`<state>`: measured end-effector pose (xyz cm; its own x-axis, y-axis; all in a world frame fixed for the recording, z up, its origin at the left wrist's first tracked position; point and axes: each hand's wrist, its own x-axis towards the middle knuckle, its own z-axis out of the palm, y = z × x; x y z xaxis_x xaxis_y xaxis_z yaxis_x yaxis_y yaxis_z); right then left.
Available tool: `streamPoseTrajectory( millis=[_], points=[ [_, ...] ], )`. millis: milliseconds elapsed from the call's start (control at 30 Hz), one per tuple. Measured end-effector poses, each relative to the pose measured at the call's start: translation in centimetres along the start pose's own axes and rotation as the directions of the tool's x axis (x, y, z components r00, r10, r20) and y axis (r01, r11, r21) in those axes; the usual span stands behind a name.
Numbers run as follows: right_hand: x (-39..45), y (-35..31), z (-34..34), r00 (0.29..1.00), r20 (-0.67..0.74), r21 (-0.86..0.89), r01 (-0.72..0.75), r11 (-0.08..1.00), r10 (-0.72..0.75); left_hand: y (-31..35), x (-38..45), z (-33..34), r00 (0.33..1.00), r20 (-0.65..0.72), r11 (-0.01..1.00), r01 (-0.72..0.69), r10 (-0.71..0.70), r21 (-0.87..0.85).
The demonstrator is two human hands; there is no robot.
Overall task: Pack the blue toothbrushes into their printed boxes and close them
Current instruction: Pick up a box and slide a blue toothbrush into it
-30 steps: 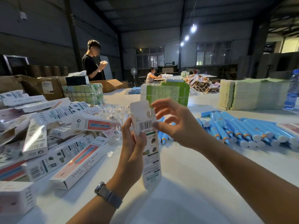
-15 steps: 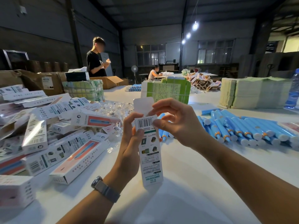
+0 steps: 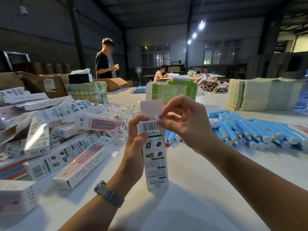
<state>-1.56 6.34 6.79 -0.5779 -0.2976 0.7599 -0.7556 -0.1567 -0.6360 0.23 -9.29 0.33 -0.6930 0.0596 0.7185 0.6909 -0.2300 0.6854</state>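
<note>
I hold a white printed box (image 3: 155,160) upright over the white table (image 3: 191,189), barcode side towards me. My left hand (image 3: 135,147) grips its upper part, thumb beside the barcode. The box's top flap (image 3: 150,108) stands up and open. My right hand (image 3: 183,120) pinches at the box's top right corner by the flap. What is inside the box is hidden. A row of blue toothbrushes (image 3: 253,132) lies on the table to the right of my hands, some partly behind the right hand.
A heap of printed boxes (image 3: 55,135) covers the left side, with clear plastic wrappers (image 3: 120,112) behind it. Green cartons (image 3: 171,92) and stacked flat packs (image 3: 263,94) stand at the back, a water bottle (image 3: 302,95) at far right. Two people work beyond.
The box has come lower and closer to me in my left hand. My right hand has closed its fingers onto the box's top corner by the flap.
</note>
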Motion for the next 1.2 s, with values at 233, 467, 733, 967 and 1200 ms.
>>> streamPoseTrajectory(
  millis=[233,467,733,967,1200],
  points=[
    [0.1,0.0,-0.1,1.000,-0.007,-0.070,-0.004,0.998,0.004,0.7,-0.1,0.0,0.997,-0.005,0.997,0.074,-0.074,0.012],
    [0.0,0.0,-0.6,0.999,0.031,-0.125,-0.027,0.992,0.031,0.6,-0.2,0.2,0.997,0.063,0.995,0.043,-0.048,0.088],
    [0.3,-0.8,-0.5,0.996,0.084,-0.170,-0.025,0.985,0.039,0.1,-0.2,-0.1,0.995,0.096,0.982,-0.025,0.008,0.186],
    [0.2,-1.2,0.1,0.995,0.093,-0.314,0.065,0.947,-0.038,0.0,-0.2,-0.1,0.995,0.101,0.975,-0.041,0.020,0.219],
    [0.3,-1.2,-0.4,0.997,0.081,-0.212,0.008,0.977,0.010,0.0,-0.3,0.1,0.994,0.106,0.972,-0.061,0.038,0.228]
  ],
)
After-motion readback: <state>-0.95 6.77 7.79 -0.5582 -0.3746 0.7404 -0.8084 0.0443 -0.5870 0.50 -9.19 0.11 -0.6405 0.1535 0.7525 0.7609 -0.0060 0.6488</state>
